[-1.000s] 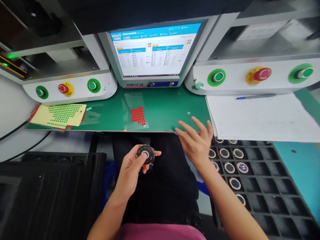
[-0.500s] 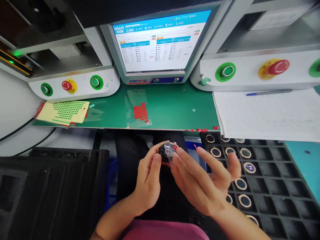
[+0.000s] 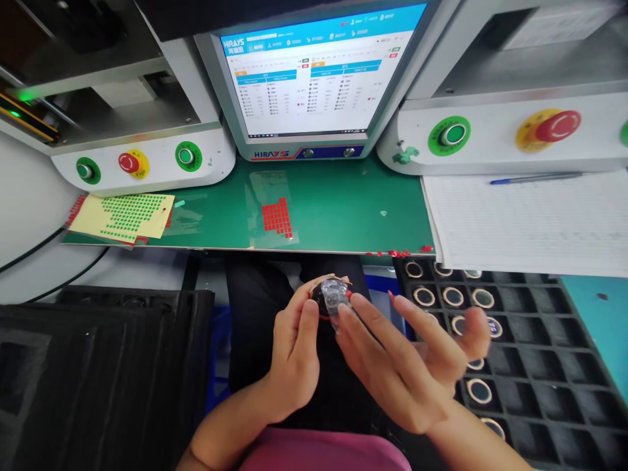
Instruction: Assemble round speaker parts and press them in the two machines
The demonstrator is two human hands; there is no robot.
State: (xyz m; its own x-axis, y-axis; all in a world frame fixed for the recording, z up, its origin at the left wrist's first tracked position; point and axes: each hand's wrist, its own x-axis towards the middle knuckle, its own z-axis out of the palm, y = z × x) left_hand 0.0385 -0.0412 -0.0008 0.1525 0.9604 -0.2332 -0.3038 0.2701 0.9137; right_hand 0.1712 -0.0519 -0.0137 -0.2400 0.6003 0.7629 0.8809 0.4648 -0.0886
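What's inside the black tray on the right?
The black tray holds round ringed parts, one per cell, in its near-left cells; the other cells look bare. The right hand and paper cover some cells.

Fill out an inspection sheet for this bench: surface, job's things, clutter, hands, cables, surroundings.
Surface: green mat, bench edge toward the person.
Job's things: small round black part with clear film over it; black compartment tray of ringed parts at right.
Clutter: yellow sticker sheet, red sticker block, red bits at the mat edge, paper sheets, blue pen.
Hands: left hand holds the part; right hand fingers touch the film.
Cables: black cables at left.
Surroundings: monitor, button panels either side.
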